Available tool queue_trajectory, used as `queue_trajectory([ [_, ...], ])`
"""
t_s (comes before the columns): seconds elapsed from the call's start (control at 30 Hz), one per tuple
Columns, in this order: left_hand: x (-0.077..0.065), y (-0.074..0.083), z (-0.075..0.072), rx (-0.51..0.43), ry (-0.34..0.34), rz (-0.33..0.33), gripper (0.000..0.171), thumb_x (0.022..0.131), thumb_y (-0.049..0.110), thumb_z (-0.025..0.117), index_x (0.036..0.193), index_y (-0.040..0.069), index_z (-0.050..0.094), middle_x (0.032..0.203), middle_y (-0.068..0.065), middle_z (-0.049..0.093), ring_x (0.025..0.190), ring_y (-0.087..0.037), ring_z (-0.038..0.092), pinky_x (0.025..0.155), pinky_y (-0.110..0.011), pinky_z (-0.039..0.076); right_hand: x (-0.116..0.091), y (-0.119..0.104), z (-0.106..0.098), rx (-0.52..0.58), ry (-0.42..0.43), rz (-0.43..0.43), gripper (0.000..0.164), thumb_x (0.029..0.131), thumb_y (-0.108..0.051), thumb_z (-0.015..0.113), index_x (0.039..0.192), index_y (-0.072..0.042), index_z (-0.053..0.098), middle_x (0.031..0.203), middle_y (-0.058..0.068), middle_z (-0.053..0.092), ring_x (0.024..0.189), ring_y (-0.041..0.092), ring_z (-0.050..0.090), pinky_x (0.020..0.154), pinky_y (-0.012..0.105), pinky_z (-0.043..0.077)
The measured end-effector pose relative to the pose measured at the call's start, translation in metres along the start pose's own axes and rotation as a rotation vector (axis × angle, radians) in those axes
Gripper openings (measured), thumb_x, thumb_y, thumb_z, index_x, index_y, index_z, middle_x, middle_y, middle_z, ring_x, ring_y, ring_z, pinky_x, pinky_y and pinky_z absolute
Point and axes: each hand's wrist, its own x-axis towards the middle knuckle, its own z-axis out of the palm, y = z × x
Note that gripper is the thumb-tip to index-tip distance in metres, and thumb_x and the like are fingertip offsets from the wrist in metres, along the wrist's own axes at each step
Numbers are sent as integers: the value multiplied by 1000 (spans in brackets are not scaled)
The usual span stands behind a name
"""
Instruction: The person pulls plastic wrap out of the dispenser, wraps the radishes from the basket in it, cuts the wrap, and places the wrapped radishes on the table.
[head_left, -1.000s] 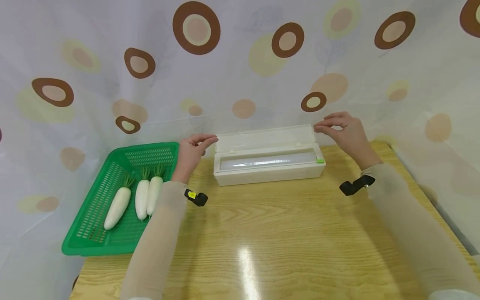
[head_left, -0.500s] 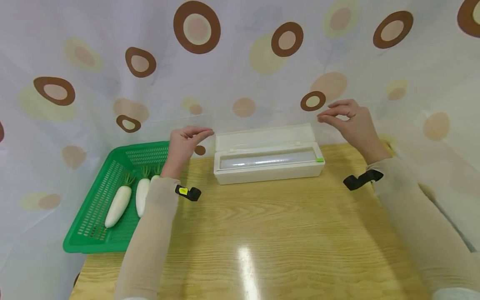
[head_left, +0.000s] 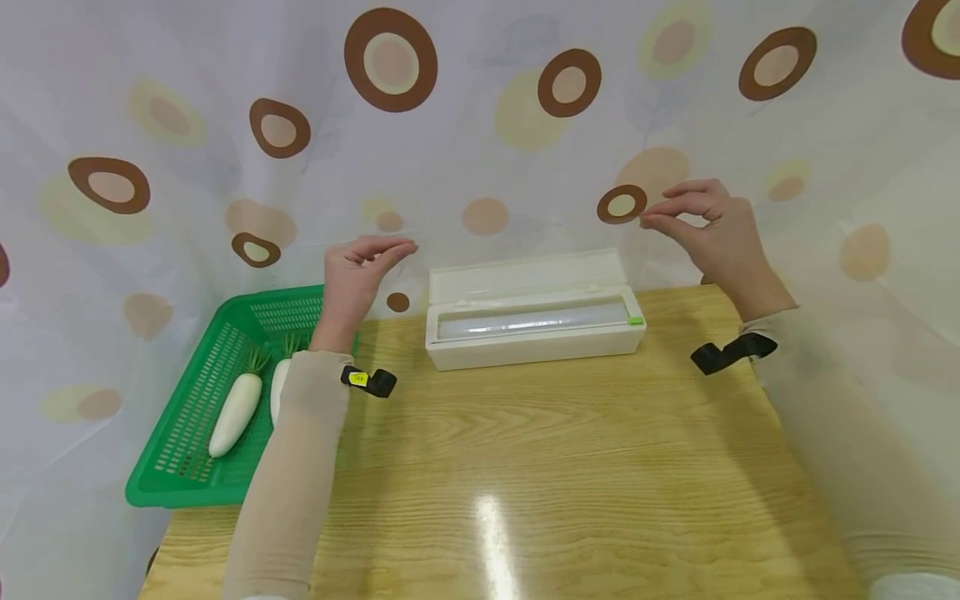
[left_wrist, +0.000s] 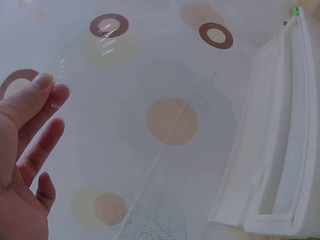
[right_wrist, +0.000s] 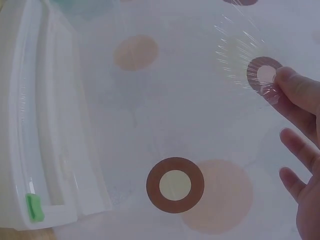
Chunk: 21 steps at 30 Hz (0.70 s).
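Clear cling film stretches between the two hands, barely visible except for shiny creases near the fingertips. My left hand pinches one corner between thumb and forefinger, its other fingers loosely bent in the left wrist view. With the same kind of pinch, my right hand holds the other corner, where creases fan out from the film in the right wrist view. Below and between the hands stands a white cling film dispenser, its lid raised. A film roll lies inside; a green piece sits at its right end.
A green plastic basket stands at the left of the wooden table. White radishes with green tops lie in it, partly hidden by the left forearm. A patterned curtain hangs close behind the dispenser.
Both hands have risen from the raised lid's ends and spread apart, the left leftward and the right rightward, still pinching the film. The dispenser stays in place.
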Motion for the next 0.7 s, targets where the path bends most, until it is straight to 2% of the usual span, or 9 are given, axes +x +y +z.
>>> queue_trajectory([
  [0.27,-3,11,-4,-33,52,18,10,95,22,79,101,16,85,97,11,79,105,-13,66,89,-31,37,-3,-14,-4,-6,-1,-44,16,92,-13,82,103,-1,82,107,-22,62,116,0,51,88,15,39],
  [0.37,-7,13,-5,-44,61,42,10,95,20,79,101,15,85,96,11,79,104,-14,66,88,-30,37,-7,-18,-7,-10,-9,-43,16,92,-16,82,102,-3,82,111,-21,62,117,0,51,69,13,45],
  [0.47,-16,16,-5,-50,59,79,12,95,18,79,100,9,84,95,11,79,101,-14,66,87,-30,40,-15,-21,-12,6,-27,-31,14,93,-16,81,102,-5,83,115,-20,61,118,1,51,47,15,43],
  [0.5,-20,17,-5,-51,58,92,13,95,17,79,100,6,84,94,11,78,99,-14,66,86,-30,41,-18,-22,-13,8,-30,-37,14,93,-15,80,102,-5,82,115,-20,62,118,1,51,45,16,43],
  [0.6,-37,20,-4,-82,42,126,15,94,12,79,100,-1,81,90,7,78,95,-16,67,91,-31,46,-31,-25,-16,37,-35,-90,10,93,-5,78,101,-1,81,112,-20,64,116,3,53,69,14,49],
  [0.7,-55,21,-5,-131,8,140,14,94,9,78,98,-4,81,89,3,77,95,-18,67,98,-34,49,-47,-26,-18,50,-34,-183,11,89,9,77,98,4,80,110,-19,67,115,5,56,86,12,44],
])
